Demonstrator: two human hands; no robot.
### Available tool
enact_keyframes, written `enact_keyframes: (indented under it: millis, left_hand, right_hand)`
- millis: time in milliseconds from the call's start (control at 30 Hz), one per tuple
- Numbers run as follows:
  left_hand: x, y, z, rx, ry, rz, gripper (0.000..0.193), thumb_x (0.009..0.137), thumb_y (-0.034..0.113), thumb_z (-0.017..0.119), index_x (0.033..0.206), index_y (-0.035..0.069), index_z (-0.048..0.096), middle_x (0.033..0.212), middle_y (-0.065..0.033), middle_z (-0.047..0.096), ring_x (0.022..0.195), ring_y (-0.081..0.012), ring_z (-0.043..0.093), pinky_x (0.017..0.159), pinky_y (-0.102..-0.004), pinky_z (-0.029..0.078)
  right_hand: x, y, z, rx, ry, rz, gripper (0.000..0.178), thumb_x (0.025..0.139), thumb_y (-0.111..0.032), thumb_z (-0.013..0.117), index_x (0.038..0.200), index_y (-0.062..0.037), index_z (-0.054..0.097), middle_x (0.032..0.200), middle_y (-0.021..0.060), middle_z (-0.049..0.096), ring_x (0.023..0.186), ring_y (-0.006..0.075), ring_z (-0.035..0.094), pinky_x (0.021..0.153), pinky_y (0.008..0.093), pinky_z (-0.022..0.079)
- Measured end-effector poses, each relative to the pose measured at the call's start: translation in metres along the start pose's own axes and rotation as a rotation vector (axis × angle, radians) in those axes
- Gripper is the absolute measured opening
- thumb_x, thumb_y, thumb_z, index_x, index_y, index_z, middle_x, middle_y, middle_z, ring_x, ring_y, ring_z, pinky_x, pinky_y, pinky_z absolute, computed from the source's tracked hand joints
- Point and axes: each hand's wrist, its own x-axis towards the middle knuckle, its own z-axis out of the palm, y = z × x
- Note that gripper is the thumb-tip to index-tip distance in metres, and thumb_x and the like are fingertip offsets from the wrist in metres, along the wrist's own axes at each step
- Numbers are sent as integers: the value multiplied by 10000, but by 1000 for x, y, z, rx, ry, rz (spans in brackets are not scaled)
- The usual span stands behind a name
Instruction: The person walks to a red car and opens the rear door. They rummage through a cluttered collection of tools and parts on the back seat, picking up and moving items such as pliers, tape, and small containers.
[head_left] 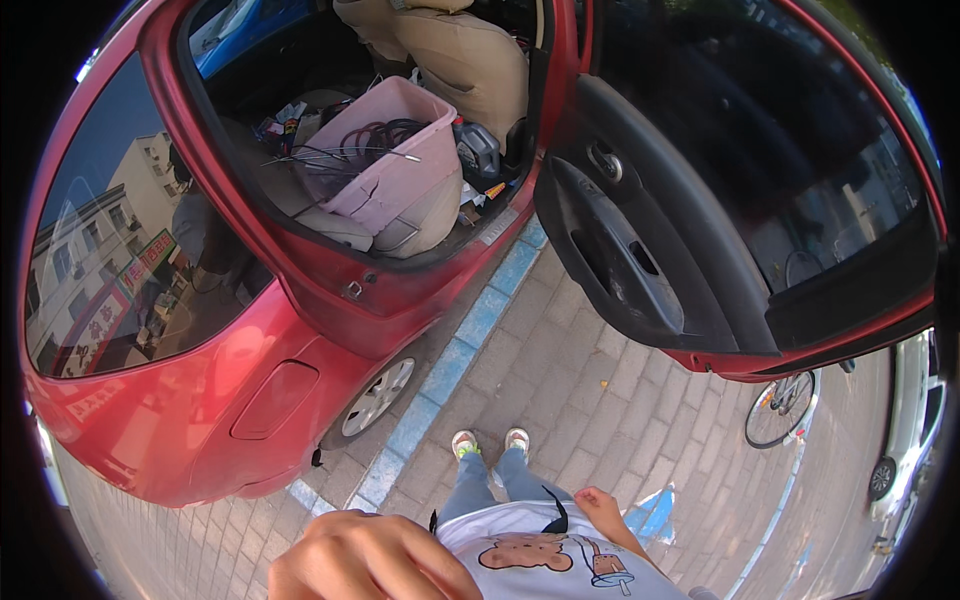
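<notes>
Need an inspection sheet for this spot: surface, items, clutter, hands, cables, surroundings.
Surface: grey paving underfoot, crossed by a blue painted line; beige rear seat in the car.
Job's things: pink bin on the seat, side wall cracked; rear door open.
Clutter: dark jug beside the bin; mixed small items around.
Hands: left curled, fingertips hidden; right low, nothing seen in it.
Cables: dark cable-like loops in the bin; type unclear.
Surroundings: red car, bicycle, white car.

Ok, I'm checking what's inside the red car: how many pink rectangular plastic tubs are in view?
1: the pink rectangular plastic tub on the beige cushioned seat inside the red car. Others could be hidden deeper inside.
</notes>
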Motion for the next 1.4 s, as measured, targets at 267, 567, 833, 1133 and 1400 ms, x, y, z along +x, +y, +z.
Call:
enact_keyframes:
  millis: [267, 567, 833, 1133, 1400]
  left_hand:
    - [21, -140, 13, -209, -168, -70, 170, 768, 179, 616, 757, 9, 617, 693, -124, 572, 583, -191, 520, 556, -320, 466]
    - [57, -420, 240, 681, -1123, -467, 153, 774, 157, 567, 884, 61, 609, 761, -70, 522, 729, -220, 542, 612, -335, 446]
    - [75, -596, 277, 774, -761, -921, 270, 835, 195, 493, 1030, 17, 550, 960, -166, 580, 923, -310, 546, 817, -379, 410]
    - [101, -721, 240, -85, 293, -1227, 245, 899, 150, 495, 1093, 17, 565, 851, -44, 600, 824, -106, 551, 761, -237, 439]
    - [170, -768, 158, 354, 1456, -935, 139, 865, 77, 511, 940, -13, 585, 771, -56, 598, 701, -97, 546, 662, -216, 445]
  right_hand:
    - [-34, 9, -209, 479, 1060, -226, 260, 866, -214, 543, 1066, -52, 513, 1014, 21, 559, 887, 90, 497, 782, 230, 390]
    - [-17, -108, -411, 185, 859, -908, 639, 853, -385, 505, 1352, -58, 277, 1372, 152, 304, 1284, 265, 258, 1049, 387, 183]
    - [30, -98, -453, -147, 300, -1022, 756, 832, -423, 514, 1385, -64, 144, 1394, 178, 242, 1294, 302, 239, 1045, 508, 127]
    - [171, -85, -621, -281, -90, -963, 495, 851, -284, 523, 1285, -80, 397, 1281, 115, 441, 1207, 241, 396, 1047, 502, 127]
    - [250, 246, -873, -182, 448, 37, 297, 801, -133, 555, 1062, 7, 556, 971, 151, 613, 913, 211, 592, 817, 307, 451]
